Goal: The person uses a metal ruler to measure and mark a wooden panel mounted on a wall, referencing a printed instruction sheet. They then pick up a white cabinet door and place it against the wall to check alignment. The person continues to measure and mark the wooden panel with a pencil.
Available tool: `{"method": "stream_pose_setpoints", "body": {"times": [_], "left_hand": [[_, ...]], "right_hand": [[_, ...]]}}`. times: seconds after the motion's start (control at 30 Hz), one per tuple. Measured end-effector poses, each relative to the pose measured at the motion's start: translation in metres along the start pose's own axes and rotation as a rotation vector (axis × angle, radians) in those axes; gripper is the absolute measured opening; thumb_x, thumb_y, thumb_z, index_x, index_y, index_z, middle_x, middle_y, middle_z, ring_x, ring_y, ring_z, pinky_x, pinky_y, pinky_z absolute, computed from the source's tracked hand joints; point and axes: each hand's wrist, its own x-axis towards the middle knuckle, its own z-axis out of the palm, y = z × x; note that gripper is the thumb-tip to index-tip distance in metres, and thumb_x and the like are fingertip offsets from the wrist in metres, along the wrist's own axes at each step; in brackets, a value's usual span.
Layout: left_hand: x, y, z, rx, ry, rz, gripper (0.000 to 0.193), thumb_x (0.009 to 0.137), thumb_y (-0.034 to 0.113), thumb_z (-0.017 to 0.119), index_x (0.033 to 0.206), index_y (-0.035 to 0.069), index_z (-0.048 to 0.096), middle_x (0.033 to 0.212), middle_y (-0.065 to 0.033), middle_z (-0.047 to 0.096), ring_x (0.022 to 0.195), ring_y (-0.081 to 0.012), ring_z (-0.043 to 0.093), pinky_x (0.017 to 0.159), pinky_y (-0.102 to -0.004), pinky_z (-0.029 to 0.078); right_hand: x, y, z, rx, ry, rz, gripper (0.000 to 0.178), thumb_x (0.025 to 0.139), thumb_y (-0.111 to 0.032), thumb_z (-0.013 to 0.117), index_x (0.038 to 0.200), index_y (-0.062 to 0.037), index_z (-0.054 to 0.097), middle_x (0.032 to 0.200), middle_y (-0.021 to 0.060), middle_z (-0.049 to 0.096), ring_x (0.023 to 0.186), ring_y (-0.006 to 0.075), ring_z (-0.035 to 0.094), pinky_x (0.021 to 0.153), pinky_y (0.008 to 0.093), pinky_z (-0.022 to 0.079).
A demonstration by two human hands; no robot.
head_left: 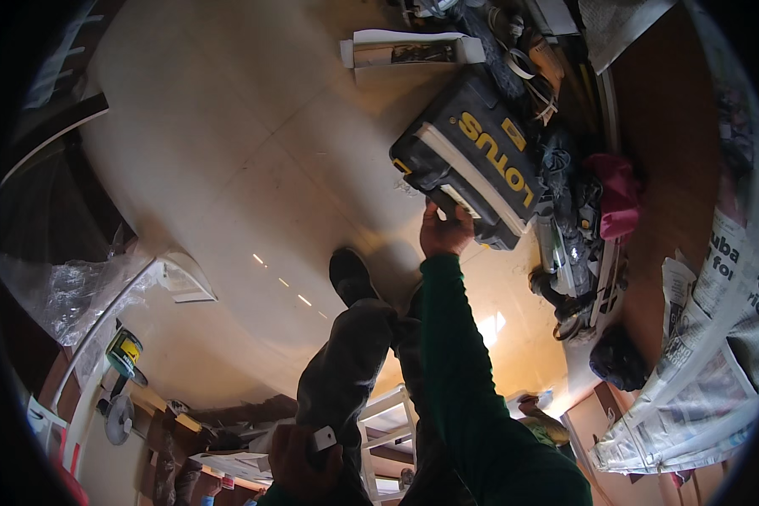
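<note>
My right hand [447, 231], at the end of a green sleeve, reaches forward to a black tool case [472, 160] with yellow lettering and a pale strip along its edge. Its fingers are curled at the case's handle side, and part of the grip is hidden. The case lies on the floor, its lettering upside down to me. Low in the view, close to my leg, my left hand [302, 462] is closed around a small dark object with a flat pale tip [323, 438]. Shadow hides most of that object, so its kind is unclear.
An open white box [413, 52] lies beyond the case. Clutter with a dark red cloth [616, 196] lines the right side, near newspaper-covered furniture [700, 371]. Plastic sheeting [67, 287] and a green-yellow container [125, 350] are at left. A ladder-like frame [386, 428] stands behind my legs.
</note>
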Motion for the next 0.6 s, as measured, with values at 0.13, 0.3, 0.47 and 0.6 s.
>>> {"method": "stream_pose_setpoints", "body": {"times": [0.13,0.3,0.47,0.6], "left_hand": [[0.005,0.005,0.0,-0.018,0.003,0.015,0.046,0.069,0.025,0.083,0.101,0.003,0.059,0.092,-0.0195,0.055,0.079,-0.0404,0.058,0.065,-0.0487,0.048],[0.009,0.0,-0.005,-0.087,-0.084,0.023,0.044,0.069,0.019,0.083,0.102,0.003,0.06,0.093,-0.0197,0.055,0.082,-0.0387,0.059,0.068,-0.0477,0.048],[0.005,0.004,0.001,-0.092,-0.009,0.043,0.039,0.071,0.021,0.083,0.1,0.005,0.064,0.091,-0.0172,0.059,0.08,-0.0364,0.063,0.067,-0.0458,0.051],[0.006,0.01,-0.001,-0.071,-0.04,0.061,0.037,0.071,0.02,0.082,0.1,0.005,0.065,0.092,-0.0168,0.059,0.079,-0.037,0.063,0.065,-0.0465,0.052]], "right_hand": [[-0.001,-0.01,0.005,0.006,0.047,0.059,0.032,0.079,-0.013,0.073,0.11,-0.0064,0.067,0.112,0.0092,0.072,0.105,0.0274,0.068,0.09,0.0409,0.06],[0.005,-0.012,0.0,-0.024,0.172,0.07,0.025,0.081,-0.017,0.066,0.105,-0.0102,0.067,0.108,0.0069,0.071,0.099,0.0252,0.068,0.079,0.0376,0.057],[-0.021,-0.023,0.004,-0.144,0.251,0.09,0.029,0.079,-0.013,0.061,0.108,-0.0136,0.067,0.107,0.001,0.071,0.1,0.0215,0.069,0.069,0.0345,0.051],[-0.055,-0.034,-0.016,-0.192,0.374,0.12,0.039,0.078,-0.011,0.058,0.117,-0.0116,0.058,0.119,0.0091,0.066,0.105,0.0281,0.066,0.07,0.0385,0.05]]}}
